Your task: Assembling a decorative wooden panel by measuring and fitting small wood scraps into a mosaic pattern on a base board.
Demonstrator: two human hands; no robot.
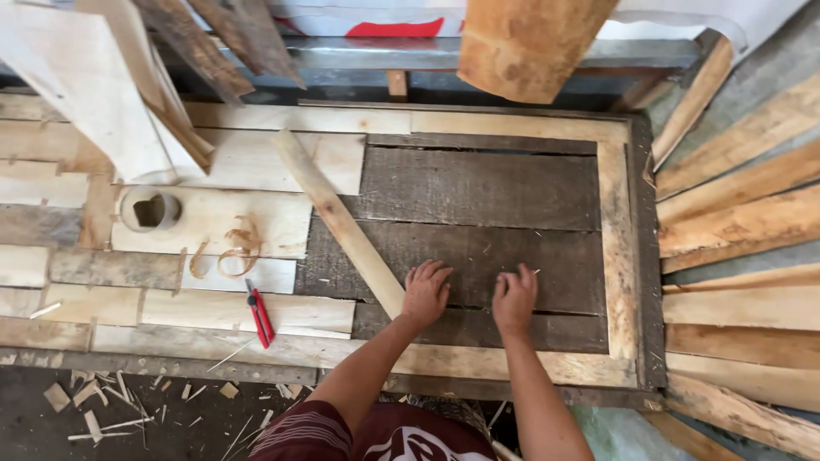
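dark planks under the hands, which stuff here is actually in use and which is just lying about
In use:
left hand and right hand, flat on the dark planks
pale frame around them

Lying about:
pale slat, aslant beside the left hand
red pliers
wood shavings
tape roll

A dark dusty floor (162,427) strewn with pale wood chips and splinters (94,408) lies near left. Rough pale timber planks (743,222) fan out on the right. At the far edge runs a grey metal rail (376,53), with what may be a white-and-red sheet (393,21) behind it. Daylight is even.
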